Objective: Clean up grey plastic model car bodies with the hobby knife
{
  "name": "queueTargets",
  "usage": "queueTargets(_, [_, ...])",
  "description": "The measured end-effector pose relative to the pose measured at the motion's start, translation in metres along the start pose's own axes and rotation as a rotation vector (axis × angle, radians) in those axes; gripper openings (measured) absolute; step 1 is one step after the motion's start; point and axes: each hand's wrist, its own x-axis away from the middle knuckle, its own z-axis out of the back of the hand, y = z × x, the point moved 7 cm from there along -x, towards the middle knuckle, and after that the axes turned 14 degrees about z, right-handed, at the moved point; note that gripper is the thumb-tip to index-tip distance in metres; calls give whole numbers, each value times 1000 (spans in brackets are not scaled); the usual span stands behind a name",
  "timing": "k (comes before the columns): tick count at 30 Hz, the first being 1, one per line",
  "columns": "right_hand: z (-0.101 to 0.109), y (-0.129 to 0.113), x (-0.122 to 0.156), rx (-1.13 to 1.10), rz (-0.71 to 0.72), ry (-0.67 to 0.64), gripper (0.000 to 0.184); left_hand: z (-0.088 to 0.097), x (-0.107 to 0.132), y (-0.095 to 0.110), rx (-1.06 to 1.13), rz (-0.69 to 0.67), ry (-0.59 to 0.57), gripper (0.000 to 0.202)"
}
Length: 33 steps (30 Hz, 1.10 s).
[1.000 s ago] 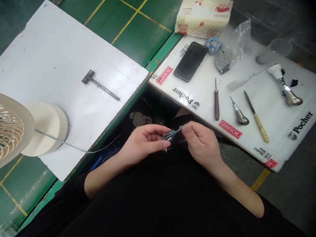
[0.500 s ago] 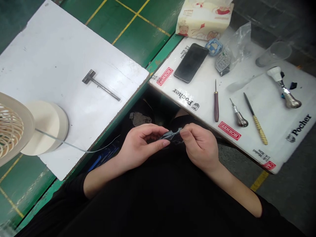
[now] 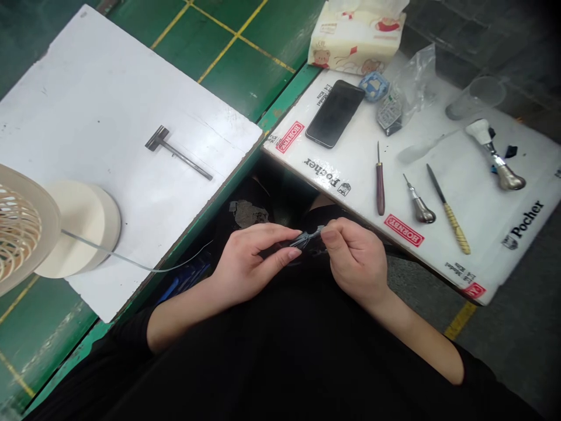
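In the head view, the left hand (image 3: 245, 263) pinches one end of a small dark-grey part (image 3: 303, 240) between thumb and fingers, while the right hand (image 3: 360, 257), fingers curled, grips its other end with the thumb. The part sits between the two hands, above the lap and in front of the black top (image 3: 280, 351). Right of it, a brown-handled awl (image 3: 380, 187) and a yellow-handled file (image 3: 451, 216) lie on the printed white board (image 3: 363, 169).
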Motion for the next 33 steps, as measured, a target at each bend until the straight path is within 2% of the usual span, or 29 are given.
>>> queueTargets(7, [-1,0,-1,-10,-4,9,63,1,2,1,6,-30,24,25])
queueTargets(16, [-2,1,-2,-16,-10,9,63,0,3,-3,29,11,29,23])
queueTargets(19, [-3,1,-2,-20,-27,9,65,-2,2,-11,163,141,-10,27])
queueTargets(23, [-4,0,-2,-73,-4,5,62,-14,0,-30,601,411,-162,44])
queueTargets(25, [-5,-1,-3,-96,29,-12,59,-18,-1,-36,705,497,-191,46])
queueTargets(33, [-5,0,0,-124,50,-19,53,-23,-2,-41,834,591,-174,38])
